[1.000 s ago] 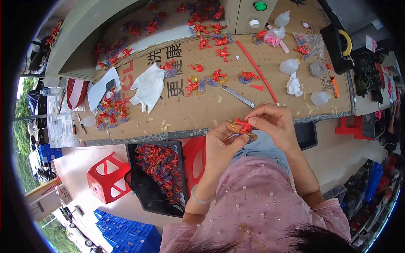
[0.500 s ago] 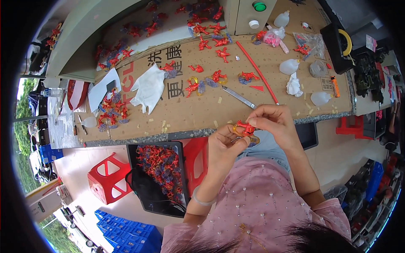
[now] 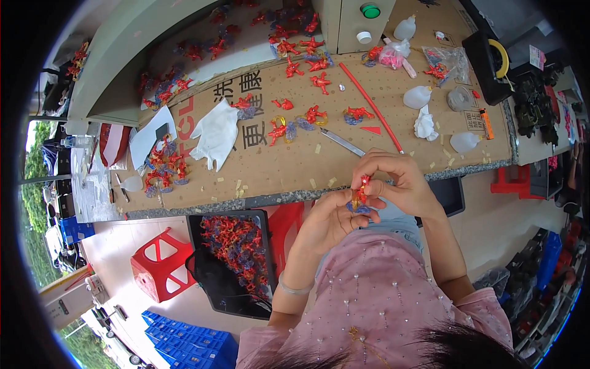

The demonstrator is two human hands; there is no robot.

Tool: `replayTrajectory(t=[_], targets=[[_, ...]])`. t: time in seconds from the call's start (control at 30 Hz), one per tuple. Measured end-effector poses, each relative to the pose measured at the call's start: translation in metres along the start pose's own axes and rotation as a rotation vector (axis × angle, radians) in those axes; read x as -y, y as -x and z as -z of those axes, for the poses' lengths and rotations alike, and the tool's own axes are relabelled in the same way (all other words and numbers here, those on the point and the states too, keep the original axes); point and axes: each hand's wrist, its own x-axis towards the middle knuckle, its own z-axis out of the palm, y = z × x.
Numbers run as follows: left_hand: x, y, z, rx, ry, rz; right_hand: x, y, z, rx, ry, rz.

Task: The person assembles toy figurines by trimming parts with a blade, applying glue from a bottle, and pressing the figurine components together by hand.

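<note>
Over the bench's front edge, my right hand pinches a small red toy figure between thumb and fingers. The figure is upright, with a translucent blue base and a yellow part low down. My left hand is just beside that base, its fingers apart and loosely round it, seeming to touch it without a firm grip. A utility knife lies on the cardboard-covered bench beyond my hands. Several similar red figures are scattered farther back, some joined to blue and yellow parts.
A red rod, a white glove and plastic squeeze bottles lie on the bench. More figures are heaped at left. Below the edge stand a black crate of figures and a red stool.
The figure has turned from lying tilted to upright, its base now downward. My left fingers have loosened and spread, while my right hand keeps its pinch. The view has shifted slightly.
</note>
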Motion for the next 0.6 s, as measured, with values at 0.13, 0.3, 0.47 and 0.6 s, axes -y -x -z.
replayTrajectory(t=[0.13, 0.3, 0.47, 0.6], targets=[[0.003, -0.003, -0.010, -0.131, -0.247, -0.207, 0.002, 0.003, 0.000, -0.077, -0.162, -0.198], [0.007, -0.003, -0.022, -0.216, -0.651, -0.387, 0.003, 0.005, -0.003, -0.118, -0.225, -0.282], [0.007, -0.002, -0.021, -0.314, -0.588, -0.388, 0.010, 0.001, -0.004, -0.147, -0.300, -0.475], [0.010, -0.003, -0.028, -0.285, -0.575, -0.399, 0.004, 0.002, -0.003, -0.160, -0.246, -0.434]])
